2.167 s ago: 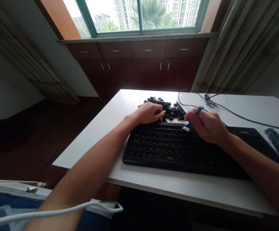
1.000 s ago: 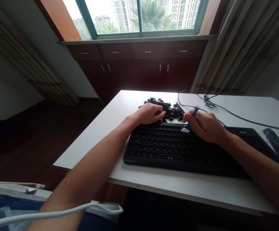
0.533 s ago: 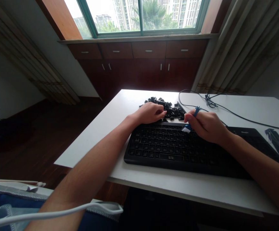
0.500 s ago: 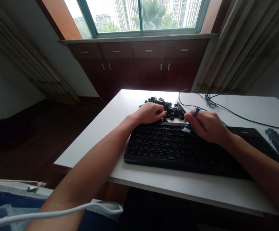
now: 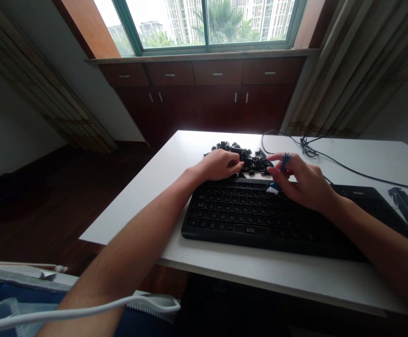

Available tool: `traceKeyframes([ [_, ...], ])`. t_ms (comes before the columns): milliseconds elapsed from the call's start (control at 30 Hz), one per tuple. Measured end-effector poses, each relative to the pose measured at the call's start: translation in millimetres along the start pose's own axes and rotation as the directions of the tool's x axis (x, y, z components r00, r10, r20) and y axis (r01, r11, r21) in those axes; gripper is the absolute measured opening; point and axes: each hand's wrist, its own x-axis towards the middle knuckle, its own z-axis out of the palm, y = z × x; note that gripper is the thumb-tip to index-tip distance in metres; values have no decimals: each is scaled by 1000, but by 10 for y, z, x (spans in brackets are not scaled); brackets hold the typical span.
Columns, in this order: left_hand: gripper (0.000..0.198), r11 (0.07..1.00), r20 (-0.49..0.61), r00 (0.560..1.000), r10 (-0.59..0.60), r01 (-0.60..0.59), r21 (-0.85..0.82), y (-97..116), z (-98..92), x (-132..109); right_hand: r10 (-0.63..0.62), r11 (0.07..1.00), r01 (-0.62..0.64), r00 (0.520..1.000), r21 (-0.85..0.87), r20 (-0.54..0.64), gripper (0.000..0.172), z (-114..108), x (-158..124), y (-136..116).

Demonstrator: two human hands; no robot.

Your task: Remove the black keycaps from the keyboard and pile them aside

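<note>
A black keyboard [image 5: 260, 217] lies on the white table [image 5: 175, 159]. My left hand [image 5: 221, 164] rests curled on the keyboard's far left edge, fingers pressed down beside a pile of loose black keycaps [image 5: 248, 159]. My right hand [image 5: 304, 182] pinches a small blue brush [image 5: 277, 177] with white bristles, its tip touching the keyboard's top rows. The forefinger of that hand stretches out toward the keycaps.
A black cable [image 5: 312, 152] loops across the back of the table. A dark flat part [image 5: 407, 210] lies at the right edge. A white cord [image 5: 84, 310] and blue cloth [image 5: 0, 299] sit near my lap. Dark cabinets [image 5: 207, 93] stand under the window.
My right hand has loosened slightly, its forefinger now stretched forward, and the brush has tilted a little. My left hand has stayed in place.
</note>
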Motion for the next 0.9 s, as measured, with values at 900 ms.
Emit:
traceKeyframes([
  [900,36,1000,0,1000,1,-1,-8,1,-4,-2,-111,987,112,994,118,-12,35,-33,-13,22],
])
